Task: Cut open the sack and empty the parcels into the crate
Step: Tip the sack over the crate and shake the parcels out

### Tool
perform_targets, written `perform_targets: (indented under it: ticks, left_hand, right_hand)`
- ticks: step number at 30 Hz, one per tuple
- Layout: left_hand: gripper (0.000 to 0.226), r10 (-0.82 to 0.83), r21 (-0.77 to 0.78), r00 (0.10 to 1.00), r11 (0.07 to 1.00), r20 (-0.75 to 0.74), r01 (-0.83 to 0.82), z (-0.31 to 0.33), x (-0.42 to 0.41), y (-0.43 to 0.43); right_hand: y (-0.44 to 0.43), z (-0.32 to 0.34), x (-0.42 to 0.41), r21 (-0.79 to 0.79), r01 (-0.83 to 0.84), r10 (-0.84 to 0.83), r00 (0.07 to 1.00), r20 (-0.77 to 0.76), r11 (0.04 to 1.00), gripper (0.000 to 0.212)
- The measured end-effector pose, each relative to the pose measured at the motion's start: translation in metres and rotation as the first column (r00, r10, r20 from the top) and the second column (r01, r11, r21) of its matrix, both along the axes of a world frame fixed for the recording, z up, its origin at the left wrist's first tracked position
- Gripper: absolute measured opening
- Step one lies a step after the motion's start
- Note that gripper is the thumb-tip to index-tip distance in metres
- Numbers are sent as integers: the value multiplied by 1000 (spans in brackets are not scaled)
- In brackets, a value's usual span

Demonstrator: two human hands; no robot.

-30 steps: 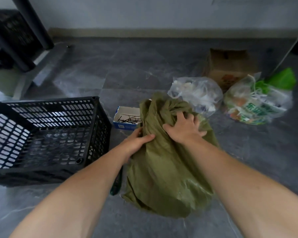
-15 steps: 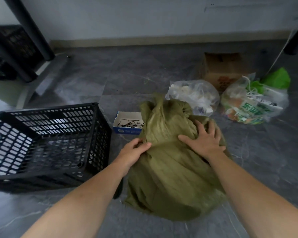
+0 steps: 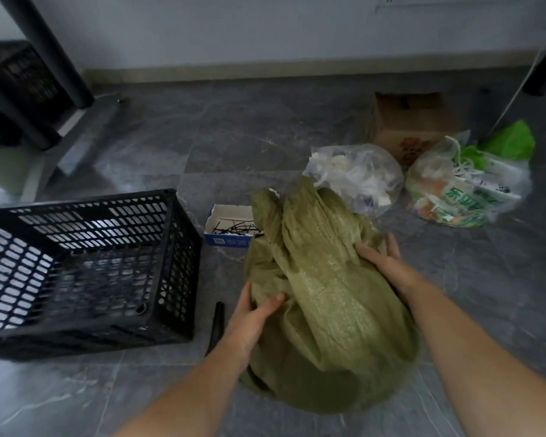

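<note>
Bulging olive-green woven sack [image 3: 325,298], neck bunched at the top, standing just right of empty black lattice crate [image 3: 177,263]

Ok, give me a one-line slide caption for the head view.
Left hand and right hand hold the sack on the floor beside the crate, a dark tool between.

My left hand [image 3: 252,316] grips the near left side of the olive-green sack [image 3: 322,288], thumb laid over the cloth. My right hand [image 3: 382,263] clasps its right flank, thumb in front and fingers round the back. A black slatted crate [image 3: 178,272] stands to the sack's left, with a slim black tool [image 3: 217,323] on the floor between them. Beyond the sack are a small box of black ties [image 3: 227,225], a clear plastic bag [image 3: 356,178] and a printed bag [image 3: 464,190].
</note>
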State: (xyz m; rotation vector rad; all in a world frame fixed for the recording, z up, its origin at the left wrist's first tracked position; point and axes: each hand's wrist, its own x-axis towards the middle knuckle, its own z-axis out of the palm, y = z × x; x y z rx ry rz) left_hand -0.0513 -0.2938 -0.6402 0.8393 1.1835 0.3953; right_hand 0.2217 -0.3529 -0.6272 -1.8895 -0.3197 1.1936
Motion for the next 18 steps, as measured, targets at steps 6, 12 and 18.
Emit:
perform_targets:
  ticks: [6,12,18]
  left_hand:
    - [75,-65,175,973,979,-220,105,3,8,16]
    - [44,-113,300,931,927,-346,224,39,6,24]
    - [27,-76,411,933,883,-352,227,129,-7,8]
  right_hand:
    - [4,-6,1,-33,-26,24,998,-58,999,107]
    - [-7,24,-8,46,104,-106,994,36,994,53]
    - [-31,114,-30,86,191,-191,982,-3,978,32]
